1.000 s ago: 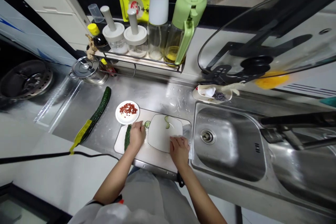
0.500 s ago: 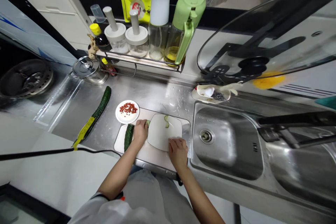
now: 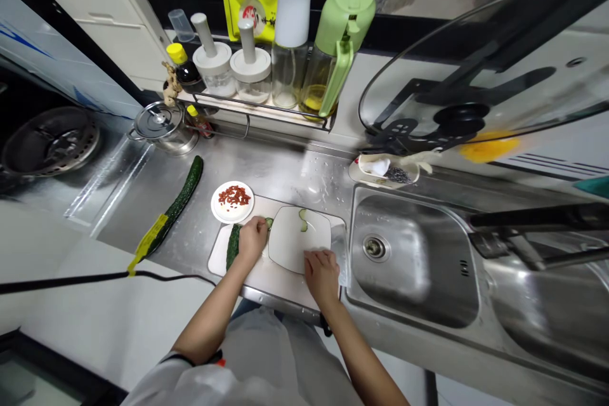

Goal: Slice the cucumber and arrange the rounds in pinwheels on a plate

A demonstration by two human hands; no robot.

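Note:
My left hand (image 3: 251, 238) is closed in a pinch on a cucumber slice (image 3: 269, 223) at the left edge of a white square plate (image 3: 295, 247). Two more slices (image 3: 303, 220) lie at the far side of that plate. A cut cucumber piece (image 3: 233, 246) lies on the white cutting board (image 3: 269, 282), just left of this hand. My right hand (image 3: 322, 273) rests knuckles up at the plate's near right corner, fingers curled. What it holds is hidden; a grey blade-like shape (image 3: 339, 248) lies beside it.
A small dish of red berries (image 3: 232, 200) touches the board's far left corner. A whole cucumber (image 3: 183, 195) with a yellow label lies further left, with a black cable (image 3: 95, 278) below it. A steel sink (image 3: 413, 266) is on the right. A lidded pot (image 3: 162, 124) and a bottle rack (image 3: 257, 85) stand behind.
My left hand has moved from the cut cucumber piece up and right to the slice at the plate's edge and pinched it. My right hand has hardly moved.

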